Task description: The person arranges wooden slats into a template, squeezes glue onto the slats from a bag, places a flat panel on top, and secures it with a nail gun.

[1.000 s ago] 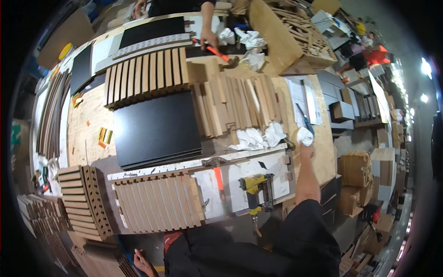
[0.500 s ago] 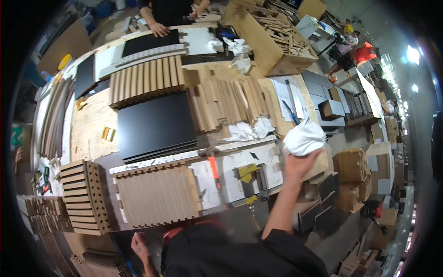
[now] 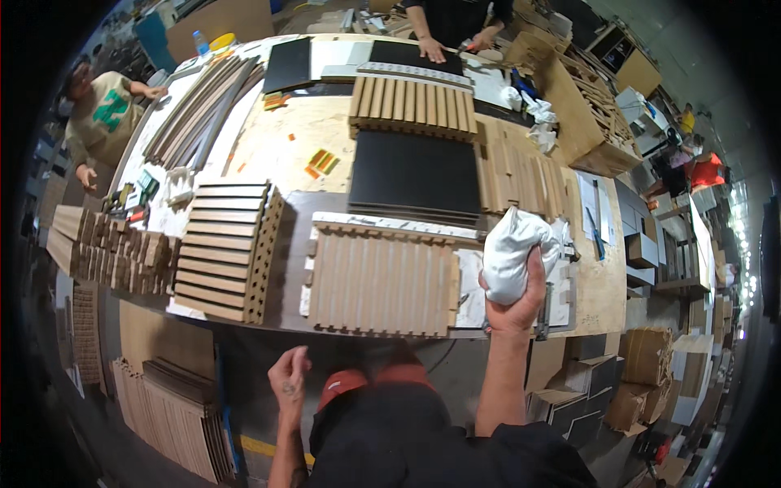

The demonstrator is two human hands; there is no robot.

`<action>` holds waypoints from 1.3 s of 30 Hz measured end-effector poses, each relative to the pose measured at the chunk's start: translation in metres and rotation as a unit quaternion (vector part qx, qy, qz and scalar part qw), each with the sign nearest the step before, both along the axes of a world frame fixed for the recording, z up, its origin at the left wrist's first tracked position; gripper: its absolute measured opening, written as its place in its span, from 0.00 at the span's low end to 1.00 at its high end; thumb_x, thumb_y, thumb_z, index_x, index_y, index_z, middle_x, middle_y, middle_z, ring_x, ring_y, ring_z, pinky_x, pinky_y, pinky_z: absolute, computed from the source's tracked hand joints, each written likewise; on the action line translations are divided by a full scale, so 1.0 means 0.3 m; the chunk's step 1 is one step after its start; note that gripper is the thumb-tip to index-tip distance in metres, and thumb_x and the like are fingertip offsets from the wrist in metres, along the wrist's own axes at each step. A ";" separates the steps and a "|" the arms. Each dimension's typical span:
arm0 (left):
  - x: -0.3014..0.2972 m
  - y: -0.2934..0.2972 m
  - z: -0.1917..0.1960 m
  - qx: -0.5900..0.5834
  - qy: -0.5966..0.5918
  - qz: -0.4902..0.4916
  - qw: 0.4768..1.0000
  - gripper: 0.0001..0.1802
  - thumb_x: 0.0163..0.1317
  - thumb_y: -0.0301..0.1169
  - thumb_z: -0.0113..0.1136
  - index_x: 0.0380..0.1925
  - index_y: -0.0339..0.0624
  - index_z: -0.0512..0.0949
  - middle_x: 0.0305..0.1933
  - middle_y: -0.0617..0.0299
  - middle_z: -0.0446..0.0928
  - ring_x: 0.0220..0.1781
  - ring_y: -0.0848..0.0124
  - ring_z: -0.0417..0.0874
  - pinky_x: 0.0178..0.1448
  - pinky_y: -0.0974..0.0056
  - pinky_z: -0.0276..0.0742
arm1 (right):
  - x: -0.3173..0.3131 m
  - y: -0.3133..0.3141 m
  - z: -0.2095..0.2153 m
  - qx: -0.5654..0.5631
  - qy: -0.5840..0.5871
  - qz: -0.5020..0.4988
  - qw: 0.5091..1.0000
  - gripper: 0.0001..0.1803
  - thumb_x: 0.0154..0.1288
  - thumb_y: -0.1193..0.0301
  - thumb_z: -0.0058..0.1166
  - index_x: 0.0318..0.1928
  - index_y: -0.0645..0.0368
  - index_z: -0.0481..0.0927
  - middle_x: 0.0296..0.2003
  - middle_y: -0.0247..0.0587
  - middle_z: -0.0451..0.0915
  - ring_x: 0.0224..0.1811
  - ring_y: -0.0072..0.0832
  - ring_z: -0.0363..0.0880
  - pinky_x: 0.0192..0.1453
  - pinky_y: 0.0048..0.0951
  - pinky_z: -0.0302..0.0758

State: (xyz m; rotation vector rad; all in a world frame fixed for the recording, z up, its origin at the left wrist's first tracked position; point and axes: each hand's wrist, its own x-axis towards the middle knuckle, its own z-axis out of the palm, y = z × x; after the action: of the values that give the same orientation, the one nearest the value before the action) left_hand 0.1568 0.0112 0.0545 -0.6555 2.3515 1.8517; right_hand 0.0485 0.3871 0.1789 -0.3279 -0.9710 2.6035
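My right hand [image 3: 521, 305] grips a bunched white cloth bundle [image 3: 517, 250], held up over the right end of the workbench's front side. My left hand [image 3: 289, 378] hangs below the front edge, its fingers curled in with nothing visible in them. Between the hands, on the bench, lies a set of light wooden slats [image 3: 382, 281] side by side, with a notched white strip [image 3: 390, 226] along their far edge. The bundle and right hand cover part of the white board beside the slats. Left of the slats stands a stack of slatted panels [image 3: 224, 252].
Behind the slats is a pile of black boards [image 3: 416, 172], with another slatted stack [image 3: 412, 106] beyond. Loose wooden strips [image 3: 521, 167] lie right of the boards. A co-worker's hand [image 3: 431, 50] rests on a black panel at the far side. Another person [image 3: 110, 114] stands at left.
My right hand has brought the white bundle nearer, over the white board where the hammer and clamp showed. My view has swung left, and my left hand has risen slightly.
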 end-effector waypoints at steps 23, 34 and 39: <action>-0.218 0.089 0.908 -0.029 0.251 -0.291 0.923 0.06 0.62 0.23 0.64 0.38 0.34 0.79 0.32 0.55 0.79 0.29 0.68 0.85 0.34 0.66 0.79 | 0.256 -0.525 0.121 0.144 0.085 0.157 0.973 0.44 0.56 0.45 0.67 0.62 0.64 0.71 0.52 0.50 0.78 0.56 0.41 0.79 0.62 0.43 0.76; -0.180 0.085 0.918 -0.347 0.374 -0.381 0.771 0.11 0.56 0.18 0.63 0.39 0.33 0.76 0.33 0.54 0.74 0.34 0.57 0.79 0.36 0.59 0.77 | 0.240 -0.584 -0.028 -0.154 0.007 0.265 0.952 0.30 0.62 0.46 0.60 0.52 0.58 0.77 0.57 0.57 0.75 0.56 0.48 0.79 0.61 0.49 0.78; -0.165 0.085 0.917 -0.333 0.390 -0.365 0.777 0.11 0.55 0.18 0.64 0.38 0.34 0.77 0.33 0.55 0.75 0.33 0.58 0.79 0.36 0.59 0.78 | 0.230 -0.595 0.058 -0.227 0.028 0.279 0.933 0.26 0.58 0.50 0.63 0.49 0.54 0.78 0.60 0.56 0.71 0.56 0.46 0.78 0.59 0.46 0.79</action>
State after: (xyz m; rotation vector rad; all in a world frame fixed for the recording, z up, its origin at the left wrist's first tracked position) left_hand 0.1072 0.0366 0.3297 1.1472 3.0309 0.9650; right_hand 0.1174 0.2085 0.1962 -0.0852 -0.4695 3.3343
